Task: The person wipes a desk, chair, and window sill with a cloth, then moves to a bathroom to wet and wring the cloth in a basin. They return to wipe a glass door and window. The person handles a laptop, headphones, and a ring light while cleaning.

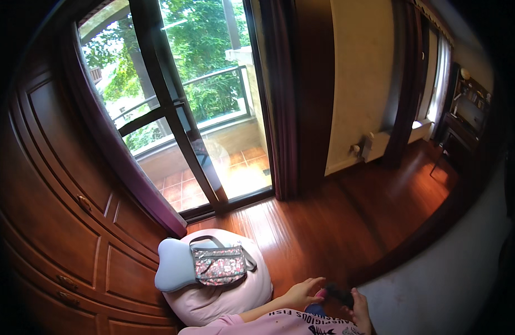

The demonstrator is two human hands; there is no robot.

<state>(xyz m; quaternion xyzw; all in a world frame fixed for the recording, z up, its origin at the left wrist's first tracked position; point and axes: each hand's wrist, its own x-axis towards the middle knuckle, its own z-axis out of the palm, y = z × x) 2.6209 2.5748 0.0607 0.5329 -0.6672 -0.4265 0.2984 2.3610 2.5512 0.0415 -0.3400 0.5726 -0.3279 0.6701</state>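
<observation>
A small dark object with a pinkish end (338, 293) is held between my hands, low in the view in front of my pink printed shirt. My left hand (303, 291) has its fingers and thumb around the pinkish end. At the other end, my right hand (359, 306) closes on the dark part, its thumb upward. Blur and small size hide what kind of thing it is. Just below my left hand shows a blue patch (314, 308), which I cannot make out.
A pale pink beanbag (252, 301) carries a light blue pillow (176, 267) and a patterned shoulder bag (219, 265). Wooden cabinets (56, 223) line the left. Ahead, a glass sliding door (179, 106) faces a balcony. A whitish surface (430, 301) lies at right, and a desk (461, 131) stands far right.
</observation>
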